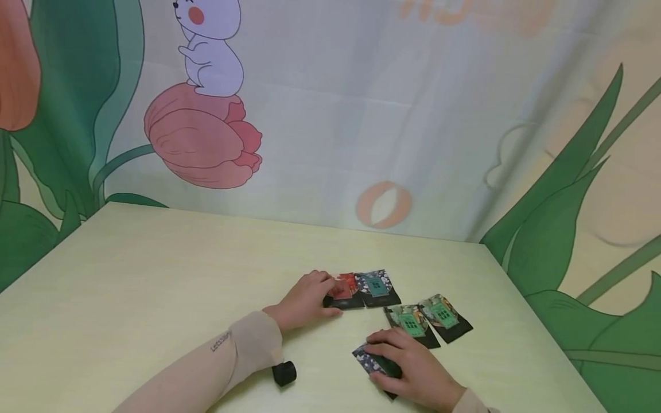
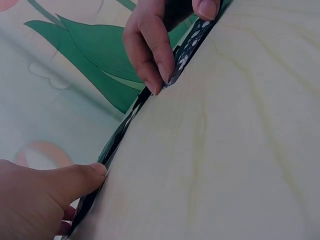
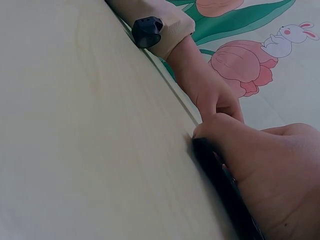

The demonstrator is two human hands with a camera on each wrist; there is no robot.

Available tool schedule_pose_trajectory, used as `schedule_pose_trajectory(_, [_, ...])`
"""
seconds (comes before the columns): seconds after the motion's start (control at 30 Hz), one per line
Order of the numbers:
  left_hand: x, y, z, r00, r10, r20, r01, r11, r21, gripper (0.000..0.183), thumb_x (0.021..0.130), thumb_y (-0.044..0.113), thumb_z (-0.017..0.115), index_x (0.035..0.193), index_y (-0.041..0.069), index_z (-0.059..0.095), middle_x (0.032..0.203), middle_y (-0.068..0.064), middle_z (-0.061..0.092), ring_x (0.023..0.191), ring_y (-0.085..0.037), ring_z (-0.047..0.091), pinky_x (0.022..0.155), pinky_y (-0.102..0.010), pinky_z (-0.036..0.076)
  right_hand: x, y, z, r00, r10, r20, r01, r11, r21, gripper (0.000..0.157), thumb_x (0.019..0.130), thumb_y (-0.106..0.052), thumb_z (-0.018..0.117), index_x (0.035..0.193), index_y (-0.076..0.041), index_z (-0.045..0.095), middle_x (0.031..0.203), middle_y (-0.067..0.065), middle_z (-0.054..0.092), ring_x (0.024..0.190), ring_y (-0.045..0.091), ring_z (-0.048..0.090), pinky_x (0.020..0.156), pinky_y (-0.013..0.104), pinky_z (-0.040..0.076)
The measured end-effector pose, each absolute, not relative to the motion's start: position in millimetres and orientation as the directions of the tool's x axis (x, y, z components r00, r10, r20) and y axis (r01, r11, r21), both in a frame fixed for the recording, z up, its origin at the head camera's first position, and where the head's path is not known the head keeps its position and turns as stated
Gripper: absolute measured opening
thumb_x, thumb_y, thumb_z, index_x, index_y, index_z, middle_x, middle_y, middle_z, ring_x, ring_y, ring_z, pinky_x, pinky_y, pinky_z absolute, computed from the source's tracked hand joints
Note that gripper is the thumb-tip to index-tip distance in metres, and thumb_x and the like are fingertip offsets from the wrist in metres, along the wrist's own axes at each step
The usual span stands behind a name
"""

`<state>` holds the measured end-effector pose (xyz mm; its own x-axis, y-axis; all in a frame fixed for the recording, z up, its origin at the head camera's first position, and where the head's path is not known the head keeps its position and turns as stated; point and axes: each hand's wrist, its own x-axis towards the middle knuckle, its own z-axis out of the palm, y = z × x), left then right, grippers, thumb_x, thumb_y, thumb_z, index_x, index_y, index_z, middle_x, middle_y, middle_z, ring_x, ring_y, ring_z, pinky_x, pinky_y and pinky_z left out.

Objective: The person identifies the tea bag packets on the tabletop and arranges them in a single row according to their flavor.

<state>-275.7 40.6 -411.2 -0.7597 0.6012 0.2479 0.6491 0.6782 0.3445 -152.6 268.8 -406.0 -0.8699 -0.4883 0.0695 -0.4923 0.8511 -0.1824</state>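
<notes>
Left hand (image 1: 306, 299) grips flat red packet (image 1: 347, 290); right hand (image 1: 417, 366), floral rectangular packet (image 1: 366, 360)

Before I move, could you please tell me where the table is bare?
The broadest bare table lies left of the left hand, back to the printed backdrop. A smaller patch separates the black wrist camera from the floral packet under the right hand. Beyond it, the red packet, teal-label packet and two green-label packets crowd together.

Sleeve (image 1: 217, 367): I read "Lees", remainder unclear | Backdrop (image 1: 320, 115): orange lettering (image 1: 439, 14) cropped, illegible to me | Packet labels (image 1: 411, 324): characters too small
</notes>
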Motion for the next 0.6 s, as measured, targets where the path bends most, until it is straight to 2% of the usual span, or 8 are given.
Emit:
schedule_pose_trajectory(0.2, [-276.4,40.7,-411.9,-0.744,0.618,0.253,0.668,0.688,0.284,0.037,0.078,0.043,0.065,0.106,0.019,0.062,0.108,-0.001,0.056,0.096,-0.016,0.048,0.087,-0.033,0.041,-153.0,269.2,-406.0,-0.872,-0.486,0.064,-0.489,0.852,-0.186,0.044,0.083,-0.061,0.045,0.115,-0.034,0.058,0.121,-0.018,0.049,0.11,0.006,0.046,0.091,0.037,0.045])
schedule_pose_trajectory(0.6, [-271.6,37.4,-404.6,-0.738,0.644,0.199,0.674,0.699,0.238,0.037,0.082,0.043,0.061,0.111,0.02,0.06,0.119,-0.002,0.055,0.108,-0.018,0.048,0.099,-0.038,0.034,-153.0,270.7,-407.2,-0.856,-0.508,0.097,-0.517,0.838,-0.174,0.044,0.084,-0.059,0.046,0.115,-0.031,0.059,0.121,-0.017,0.049,0.109,0.005,0.047,0.09,0.035,0.045])
